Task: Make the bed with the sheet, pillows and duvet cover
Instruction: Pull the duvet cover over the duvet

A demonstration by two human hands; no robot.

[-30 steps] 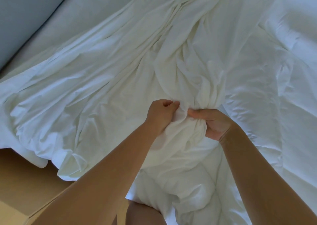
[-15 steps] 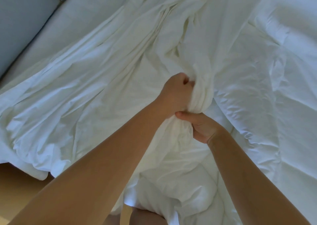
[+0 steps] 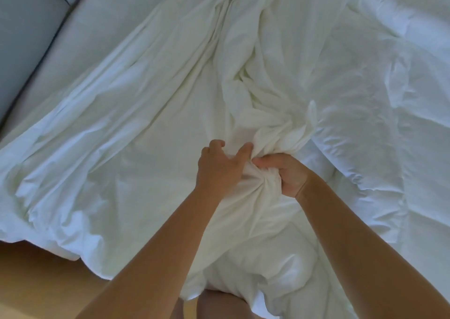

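Note:
A white duvet cover (image 3: 151, 114) lies crumpled across the bed, gathered into folds at the middle. The puffy white duvet (image 3: 379, 128) fills the right side and runs under the gathered cloth. My right hand (image 3: 288, 173) grips a bunched wad of the cover, fingers curled round it. My left hand (image 3: 221, 166) sits just left of that wad, thumb and fingers curling into the cloth beside it. Both forearms reach in from the bottom edge.
A grey padded headboard or wall panel (image 3: 26, 33) runs along the top left beside the bare mattress edge (image 3: 102, 9). Wooden floor (image 3: 41, 282) shows at the bottom left. My knees (image 3: 214, 304) are at the bed's near edge.
My left hand came back down from higher up the gathered cover to beside my right hand. The bunched fabric now lies lower and flatter.

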